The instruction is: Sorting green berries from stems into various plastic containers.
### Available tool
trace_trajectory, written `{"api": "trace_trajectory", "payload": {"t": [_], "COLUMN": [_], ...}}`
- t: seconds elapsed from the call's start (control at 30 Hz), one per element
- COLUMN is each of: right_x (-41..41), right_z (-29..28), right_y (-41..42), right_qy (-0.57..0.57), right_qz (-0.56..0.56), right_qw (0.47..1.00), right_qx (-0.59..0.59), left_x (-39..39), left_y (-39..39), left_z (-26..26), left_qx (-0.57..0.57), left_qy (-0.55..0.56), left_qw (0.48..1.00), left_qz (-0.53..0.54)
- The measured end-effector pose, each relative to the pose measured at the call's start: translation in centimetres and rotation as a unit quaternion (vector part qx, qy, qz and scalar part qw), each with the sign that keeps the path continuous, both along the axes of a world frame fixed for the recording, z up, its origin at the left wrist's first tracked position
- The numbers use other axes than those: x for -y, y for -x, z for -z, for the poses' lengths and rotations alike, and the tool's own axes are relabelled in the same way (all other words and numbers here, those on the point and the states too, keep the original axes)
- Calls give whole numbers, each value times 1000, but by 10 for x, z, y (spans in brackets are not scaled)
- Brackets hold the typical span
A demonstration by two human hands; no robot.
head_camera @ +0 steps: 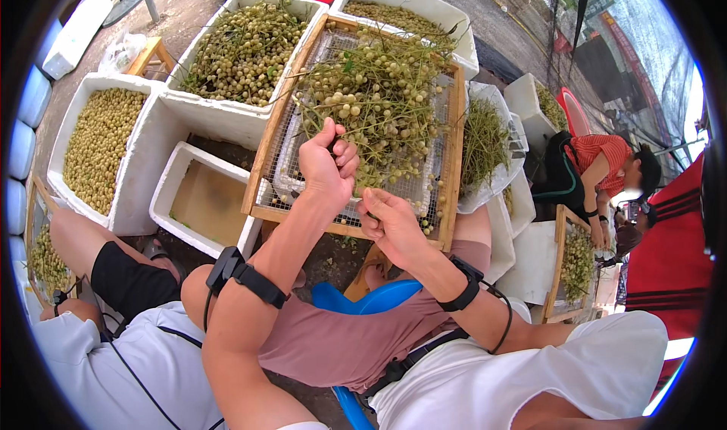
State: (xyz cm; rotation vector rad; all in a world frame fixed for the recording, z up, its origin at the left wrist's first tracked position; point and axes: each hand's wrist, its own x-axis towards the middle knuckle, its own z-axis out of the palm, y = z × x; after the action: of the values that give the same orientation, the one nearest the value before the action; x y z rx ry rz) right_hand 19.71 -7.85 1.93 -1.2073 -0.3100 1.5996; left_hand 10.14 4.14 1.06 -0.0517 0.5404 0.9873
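A wood-framed wire mesh screen (457,163) lies before me, bearing a heap of small round yellow-green fruits on thin stems (375,100). Over its near part, at the heap's front edge, are both hands. My left hand (329,160) is curled with the thumb up; whether its fingers hold a stem is hard to see. My right hand (389,217), just below and to the right, has thumb and forefinger pinched together on a thin green stem. Loose fruits lie on the mesh near the frame's front bar.
Foam boxes of fruit stand at left (102,151), behind (244,49) and back right (397,15). A foam box of murky water (207,202) sits left of the screen, a bag of bare stems (483,146) to its right. People sit at left and right.
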Motion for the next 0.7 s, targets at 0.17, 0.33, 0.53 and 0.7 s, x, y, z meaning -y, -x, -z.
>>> {"api": "trace_trajectory", "payload": {"t": [0.17, 0.33, 0.53, 0.7], "right_x": [-6, -6, -1, 9], "right_z": [-2, 5, 14, 10], "right_y": [-2, 0, 0, -5], "right_qy": [-13, -41, -30, 5], "right_qz": [-11, -39, -33, -25], "right_qw": [999, 995, 997, 999], "right_qx": [52, 83, 57, 23], "left_x": [7, 7, 6, 3], "left_y": [-4, -4, -7, -14], "left_z": [0, 3, 5, 6], "left_qx": [-60, -55, -46, -1], "left_qy": [-38, -15, -14, -24], "left_qw": [997, 998, 999, 998], "left_qz": [-7, -18, 7, 56]}}
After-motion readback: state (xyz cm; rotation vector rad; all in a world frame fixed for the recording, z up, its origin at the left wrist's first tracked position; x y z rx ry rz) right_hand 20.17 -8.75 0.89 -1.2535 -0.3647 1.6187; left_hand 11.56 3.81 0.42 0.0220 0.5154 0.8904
